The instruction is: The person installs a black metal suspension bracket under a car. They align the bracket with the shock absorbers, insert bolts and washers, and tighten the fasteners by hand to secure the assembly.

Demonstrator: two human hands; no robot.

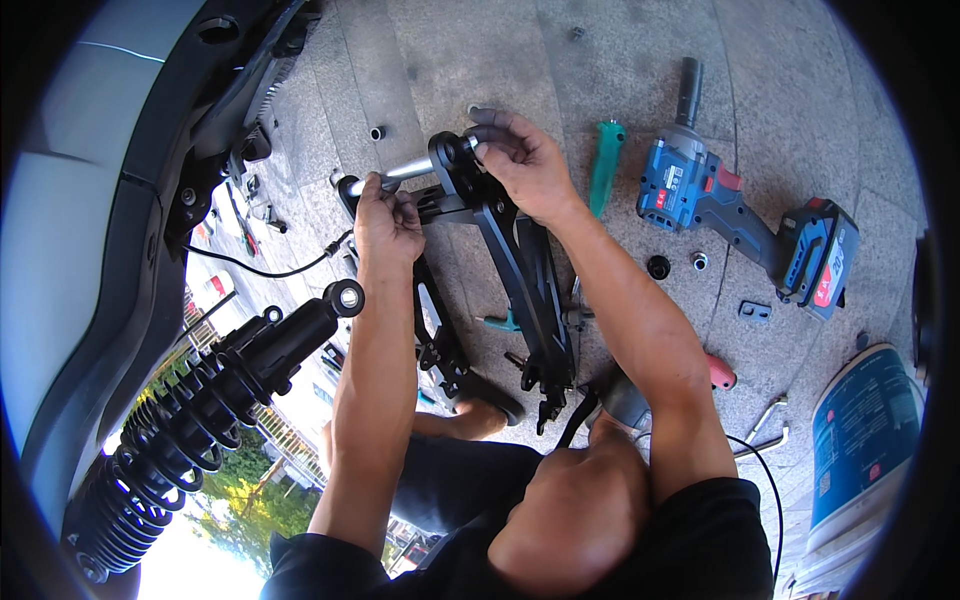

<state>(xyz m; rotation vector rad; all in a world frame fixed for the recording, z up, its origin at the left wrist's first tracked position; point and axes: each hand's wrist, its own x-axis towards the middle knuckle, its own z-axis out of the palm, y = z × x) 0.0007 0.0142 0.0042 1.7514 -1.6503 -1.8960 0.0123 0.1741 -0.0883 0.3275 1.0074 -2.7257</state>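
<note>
A black metal swingarm (508, 265) stands in front of me, its two pivot ends raised. A silver rod (408, 172) spans between those ends. My left hand (390, 222) is closed on the rod near the left pivot end, thumb along it and fingers curled. At the right pivot end, my right hand (530, 168) has its thumb against the rod's silver tip and its darkened fingers bent around that end. The swingarm's lower part reaches down between my legs. Part of the left pivot end is hidden behind my left hand.
A black coil-spring shock absorber (195, 415) and vehicle bodywork (95, 200) stand at left. On the paving lie a blue cordless impact wrench (690, 185), a green-handled tool (606, 168), sockets (658, 267) and a metal plate (755, 311). A blue-and-white bucket (865, 430) stands at right.
</note>
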